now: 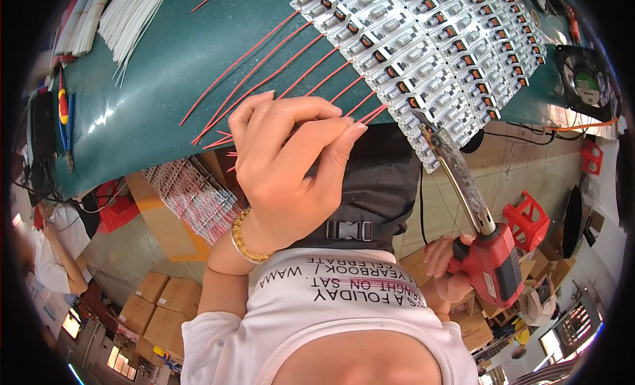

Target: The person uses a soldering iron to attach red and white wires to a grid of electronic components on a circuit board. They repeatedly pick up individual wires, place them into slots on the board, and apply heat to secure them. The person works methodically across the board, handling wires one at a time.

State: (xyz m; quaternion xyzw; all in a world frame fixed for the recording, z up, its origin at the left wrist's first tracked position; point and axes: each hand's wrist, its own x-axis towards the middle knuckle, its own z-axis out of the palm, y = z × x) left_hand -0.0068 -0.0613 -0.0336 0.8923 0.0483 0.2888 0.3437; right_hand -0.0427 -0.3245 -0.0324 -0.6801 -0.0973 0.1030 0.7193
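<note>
My left hand (291, 160), with a yellow beaded bracelet (244, 239) on its wrist, pinches a thin red wire (377, 112) between thumb and fingers. The wire's end reaches the edge of a panel of small silver circuit boards (430, 61). In my right hand (444, 266) is a red-handled soldering gun (493, 266). Its darkened tip lies over the panel's near corner, just right of the wire's end; whether they touch I cannot tell. Several more red wires (254, 52) run leftward from the panel's left edge, some passing behind my left hand.
The panel rests on a green work surface (126, 130). Bundles of white wire (135, 21) and a screwdriver (63, 107) lie at the left. A black fan (585, 84) stands at the far right. Below are wired boards (192, 193), cardboard boxes (169, 312) and a red stool (527, 219). Another person (63, 243) sits at left.
</note>
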